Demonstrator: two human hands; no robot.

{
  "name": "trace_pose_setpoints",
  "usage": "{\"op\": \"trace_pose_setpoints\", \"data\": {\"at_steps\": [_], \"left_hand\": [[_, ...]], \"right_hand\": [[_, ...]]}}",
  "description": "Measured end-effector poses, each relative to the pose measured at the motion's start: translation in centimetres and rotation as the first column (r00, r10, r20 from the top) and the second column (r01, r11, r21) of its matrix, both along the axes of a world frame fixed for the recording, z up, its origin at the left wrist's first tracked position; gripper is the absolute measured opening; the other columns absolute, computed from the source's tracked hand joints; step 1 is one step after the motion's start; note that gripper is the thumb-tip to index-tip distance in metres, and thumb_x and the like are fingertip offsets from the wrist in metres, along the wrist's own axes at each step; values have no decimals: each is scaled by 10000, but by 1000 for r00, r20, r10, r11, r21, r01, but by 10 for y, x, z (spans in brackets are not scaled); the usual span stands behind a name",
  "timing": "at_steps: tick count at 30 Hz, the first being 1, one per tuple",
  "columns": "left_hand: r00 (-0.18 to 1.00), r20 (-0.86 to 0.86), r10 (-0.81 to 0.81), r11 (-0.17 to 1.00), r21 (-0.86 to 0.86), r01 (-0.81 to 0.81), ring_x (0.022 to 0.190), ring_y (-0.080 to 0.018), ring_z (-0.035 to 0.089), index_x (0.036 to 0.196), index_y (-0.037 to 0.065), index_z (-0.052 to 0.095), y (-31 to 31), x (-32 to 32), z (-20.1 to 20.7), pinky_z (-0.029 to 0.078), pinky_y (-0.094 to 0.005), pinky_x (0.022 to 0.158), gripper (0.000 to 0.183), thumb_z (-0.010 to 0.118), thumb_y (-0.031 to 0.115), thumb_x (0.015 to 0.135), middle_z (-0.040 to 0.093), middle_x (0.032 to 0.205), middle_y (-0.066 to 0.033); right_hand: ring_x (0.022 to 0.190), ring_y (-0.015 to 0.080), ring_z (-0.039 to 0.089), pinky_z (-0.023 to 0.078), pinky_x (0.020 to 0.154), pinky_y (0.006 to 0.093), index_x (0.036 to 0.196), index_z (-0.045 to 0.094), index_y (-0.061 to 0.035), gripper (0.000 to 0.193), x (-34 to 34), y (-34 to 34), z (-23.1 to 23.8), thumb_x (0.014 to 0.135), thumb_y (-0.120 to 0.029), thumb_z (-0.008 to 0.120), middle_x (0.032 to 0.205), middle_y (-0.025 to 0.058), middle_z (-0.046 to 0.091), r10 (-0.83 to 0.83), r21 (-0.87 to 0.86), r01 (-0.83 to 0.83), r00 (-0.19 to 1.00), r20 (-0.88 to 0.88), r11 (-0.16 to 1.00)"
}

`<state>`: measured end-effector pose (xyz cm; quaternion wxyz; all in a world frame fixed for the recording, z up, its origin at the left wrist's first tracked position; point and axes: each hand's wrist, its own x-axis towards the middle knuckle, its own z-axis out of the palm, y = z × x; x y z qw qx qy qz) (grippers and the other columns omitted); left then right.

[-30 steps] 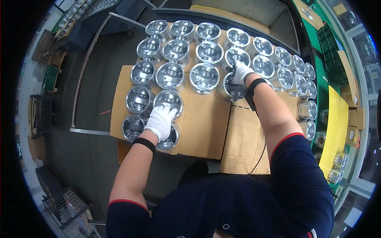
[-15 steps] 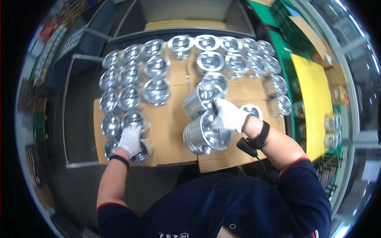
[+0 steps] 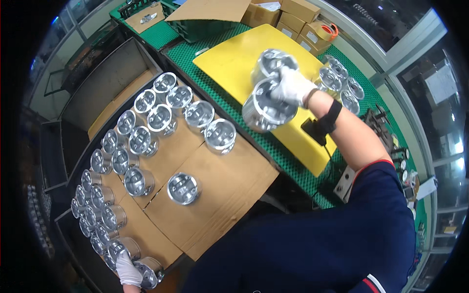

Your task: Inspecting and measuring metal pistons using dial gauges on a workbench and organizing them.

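In my right hand point(image 3: 293, 89), white-gloved, are two shiny metal pistons, held together by their open ends above the yellow sheet. The nearer piston point(image 3: 266, 110) is larger in view; the farther piston point(image 3: 273, 63) is blurred by motion. My left hand point(image 3: 129, 271), also gloved, is at the lower left edge of the cardboard. Its fingers are closed on two more pistons, one piston point(image 3: 126, 249) beyond the hand and another piston point(image 3: 150, 271) at its right. The fingertips are partly hidden.
Rows of pistons point(image 3: 141, 140) stand on the brown cardboard point(image 3: 215, 195), with a lone piston point(image 3: 182, 188) nearer me. The yellow sheet point(image 3: 234, 53) lies on a green ribbed bench mat point(image 3: 195, 63). Beyond it are several pistons point(image 3: 350, 100) and cardboard boxes point(image 3: 298, 14).
My view has turned right toward the green bench. My right hand has carried its two pistons from above the cardboard to above the yellow sheet. My left hand stays among the pistons.
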<state>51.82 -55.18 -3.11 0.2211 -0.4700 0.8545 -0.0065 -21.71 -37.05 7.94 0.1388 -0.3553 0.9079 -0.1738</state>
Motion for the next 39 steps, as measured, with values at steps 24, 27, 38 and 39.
{"op": "trace_pose_setpoints", "data": {"at_steps": [24, 27, 38, 39], "left_hand": [[123, 7, -992, 115, -317, 942, 985, -296, 646, 1258, 68, 524, 3, -890, 121, 551, -385, 813, 461, 623, 59, 808, 621, 1100, -118], [210, -19, -978, 207, -259, 943, 1019, -312, 654, 1261, 79, 522, 19, -955, 95, 550, -391, 854, 419, 567, 25, 848, 625, 1167, -132], [116, -158, -980, 173, -414, 894, 1156, -337, 578, 1346, 115, 500, 16, -1034, 32, 490, -393, 979, 565, 603, -1, 802, 557, 1290, -141], [218, -172, -961, 269, -391, 880, 1211, -365, 535, 1424, 132, 432, 22, -1026, 41, 472, -411, 1009, 668, 650, 39, 799, 474, 1397, -147]], "right_hand": [[1370, 392, 428, 414, 1093, 438, 1500, 241, 1, 803, -308, 41, -97, 852, -207, 667, 1526, 277, 305, -447, 197, 412, 875, 187, 889], [1357, 433, 421, 402, 1098, 459, 1500, 207, 4, 846, -307, 46, -102, 834, -208, 683, 1537, 291, 218, -443, 156, 417, 866, 233, 896], [1369, 445, 399, 385, 1117, 442, 1492, 241, 14, 768, -295, 37, -84, 845, -152, 620, 1550, 321, 194, -430, 71, 426, 871, 239, 902], [1388, 444, 371, 364, 1132, 437, 1493, 233, 28, 770, -300, 39, -91, 851, -166, 611, 1550, 327, 190, -433, 83, 425, 881, 190, 901]]}}
